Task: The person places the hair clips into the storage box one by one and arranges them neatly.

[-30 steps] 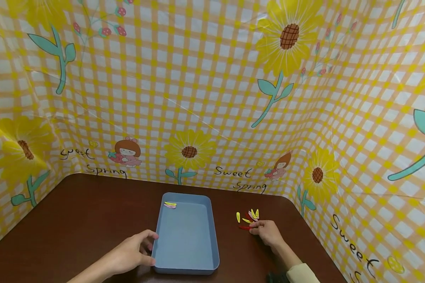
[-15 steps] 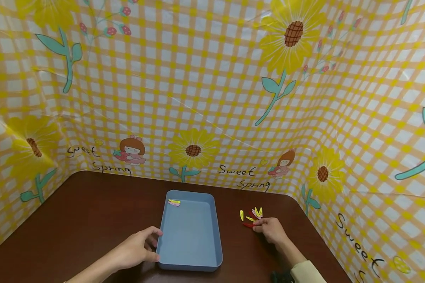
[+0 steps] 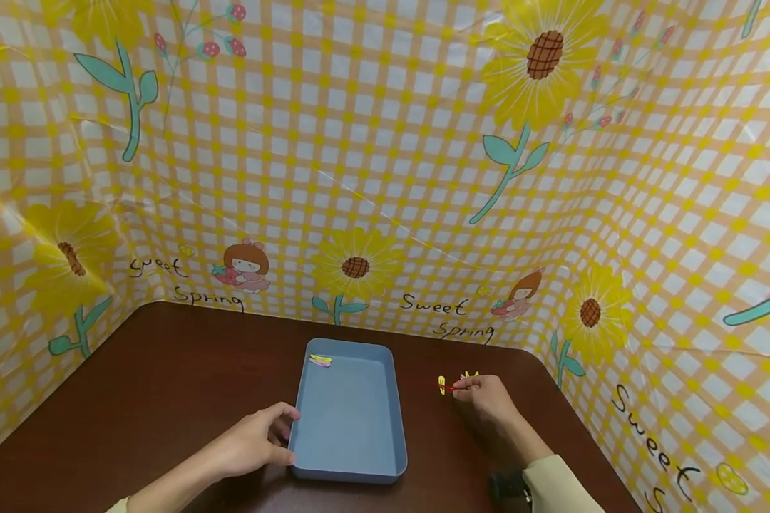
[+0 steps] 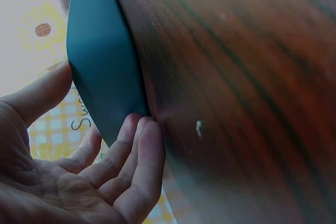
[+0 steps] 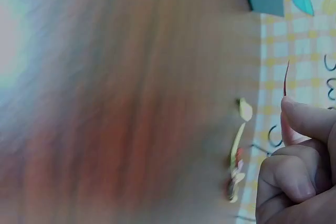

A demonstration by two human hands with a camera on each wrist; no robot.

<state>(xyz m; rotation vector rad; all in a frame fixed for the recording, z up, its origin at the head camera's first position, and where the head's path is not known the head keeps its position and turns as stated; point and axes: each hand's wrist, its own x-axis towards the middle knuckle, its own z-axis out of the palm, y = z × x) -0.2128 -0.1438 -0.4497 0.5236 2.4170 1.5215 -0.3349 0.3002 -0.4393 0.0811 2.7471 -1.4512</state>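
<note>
My left hand holds the left side of a blue-grey tray. In the left wrist view, the thumb meets one edge of the tray wall and bent fingertips touch the other. A yellow hair clip and a pink hair clip lie inside at the far left corner. Right of the tray, my right hand pinches a red snap hair clip between thumb and forefinger, raised off the table. A yellow hair clip lies beside it; the hand partly hides the other clips.
A dark brown table carries everything. Checked sunflower cloth walls off its back and sides. In the right wrist view, several loose clips lie in a row near the hand. A dark object sits by the right sleeve.
My right hand has lifted the red hair clip from the table and moved it slightly away from me. My left hand stays at the tray. The head view has shifted a little.
</note>
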